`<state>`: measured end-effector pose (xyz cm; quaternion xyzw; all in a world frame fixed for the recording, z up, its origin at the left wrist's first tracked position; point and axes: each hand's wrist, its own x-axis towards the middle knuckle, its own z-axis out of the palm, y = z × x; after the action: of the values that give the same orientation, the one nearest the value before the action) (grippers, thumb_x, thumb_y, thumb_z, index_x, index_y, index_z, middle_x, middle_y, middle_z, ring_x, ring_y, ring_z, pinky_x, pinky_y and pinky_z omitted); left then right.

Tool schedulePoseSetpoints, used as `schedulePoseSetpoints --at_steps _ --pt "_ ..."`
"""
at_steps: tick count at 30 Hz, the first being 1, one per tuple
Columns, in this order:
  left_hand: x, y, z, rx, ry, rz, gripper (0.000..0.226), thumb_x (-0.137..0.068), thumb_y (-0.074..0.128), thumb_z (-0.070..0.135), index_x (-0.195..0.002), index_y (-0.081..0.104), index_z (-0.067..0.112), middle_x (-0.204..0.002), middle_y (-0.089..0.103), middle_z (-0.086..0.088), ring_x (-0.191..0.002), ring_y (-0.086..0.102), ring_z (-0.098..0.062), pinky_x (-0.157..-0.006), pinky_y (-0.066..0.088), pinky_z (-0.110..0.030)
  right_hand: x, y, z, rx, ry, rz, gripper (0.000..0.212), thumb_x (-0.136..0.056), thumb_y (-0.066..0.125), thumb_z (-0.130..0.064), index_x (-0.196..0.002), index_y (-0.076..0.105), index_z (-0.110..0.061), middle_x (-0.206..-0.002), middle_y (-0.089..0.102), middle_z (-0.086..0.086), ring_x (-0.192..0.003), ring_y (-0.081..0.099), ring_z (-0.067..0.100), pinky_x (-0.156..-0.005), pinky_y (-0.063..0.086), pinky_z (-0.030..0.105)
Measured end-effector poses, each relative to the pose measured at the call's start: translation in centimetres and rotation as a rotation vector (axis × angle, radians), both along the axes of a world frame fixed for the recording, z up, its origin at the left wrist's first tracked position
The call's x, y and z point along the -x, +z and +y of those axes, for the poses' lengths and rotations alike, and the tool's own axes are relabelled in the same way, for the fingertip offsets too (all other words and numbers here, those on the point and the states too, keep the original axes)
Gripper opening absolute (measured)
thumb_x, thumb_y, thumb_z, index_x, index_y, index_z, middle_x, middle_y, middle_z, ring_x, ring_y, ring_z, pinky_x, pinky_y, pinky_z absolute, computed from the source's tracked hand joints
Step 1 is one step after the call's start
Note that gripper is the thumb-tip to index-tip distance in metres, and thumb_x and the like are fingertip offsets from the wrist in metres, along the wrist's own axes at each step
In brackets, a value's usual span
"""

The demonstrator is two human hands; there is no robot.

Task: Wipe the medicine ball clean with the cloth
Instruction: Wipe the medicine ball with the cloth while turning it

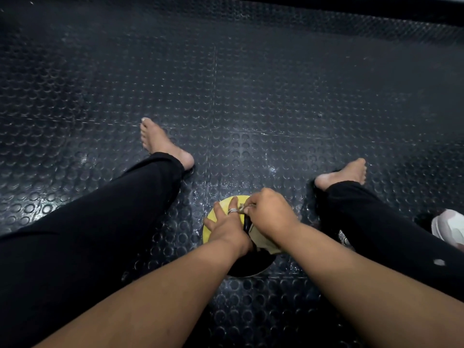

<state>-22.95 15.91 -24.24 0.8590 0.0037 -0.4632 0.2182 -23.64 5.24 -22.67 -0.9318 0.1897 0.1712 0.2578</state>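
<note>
Head cam, looks steeply down, close over studded floor (251, 96).

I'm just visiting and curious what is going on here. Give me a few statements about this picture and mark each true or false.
1. The medicine ball sits on the floor between the person's legs. True.
2. The ball is red all over. False: the part that shows is yellow and black.
3. The left hand lies on the ball with fingers spread. True.
4. The right hand hangs idle, away from the ball. False: its fingers are curled in a grip on the cloth, right on the ball.
5. The person wears shoes. False: both feet are bare; a pale shoe lies at the right edge.
6. The floor is dark with round studs. True.
</note>
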Motion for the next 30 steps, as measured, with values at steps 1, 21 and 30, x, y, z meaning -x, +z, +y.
schedulePoseSetpoints --at_steps 1,21,30 --pt "0.1 -0.1 0.0 -0.007 -0.003 -0.007 0.115 -0.079 0.078 0.022 -0.151 -0.009 0.046 -0.159 -0.025 0.003 -0.147 -0.014 -0.04 -0.114 0.025 -0.053 0.4 0.2 0.3 -0.003 0.001 -0.011 0.014 -0.087 0.061 -0.022 -0.091 0.073 -0.016 -0.098 0.063 0.009 -0.09 0.06 0.026 -0.075 0.048 0.029" --pt "0.3 0.5 -0.3 0.001 -0.035 -0.045 0.104 -0.089 0.065 0.011 -0.151 -0.012 0.044 -0.159 -0.026 -0.001 -0.147 -0.015 -0.041 -0.112 0.028 -0.051 2.5 -0.2 -0.3 0.007 -0.184 -0.063 0.015 -0.09 0.055 -0.022 -0.096 0.067 -0.015 -0.105 0.057 0.006 -0.097 0.056 0.024 -0.08 0.043 0.028" --pt "-0.3 0.1 -0.4 0.023 0.001 -0.044 0.104 -0.085 0.072 0.017 -0.152 -0.003 0.044 -0.16 -0.021 0.0 -0.146 -0.012 -0.041 -0.113 0.026 -0.055 0.7 -0.6 -0.4 0.023 -0.199 -0.027 0.014 -0.091 0.055 -0.021 -0.095 0.066 -0.015 -0.104 0.059 0.009 -0.09 0.058 0.026 -0.073 0.042 0.027"
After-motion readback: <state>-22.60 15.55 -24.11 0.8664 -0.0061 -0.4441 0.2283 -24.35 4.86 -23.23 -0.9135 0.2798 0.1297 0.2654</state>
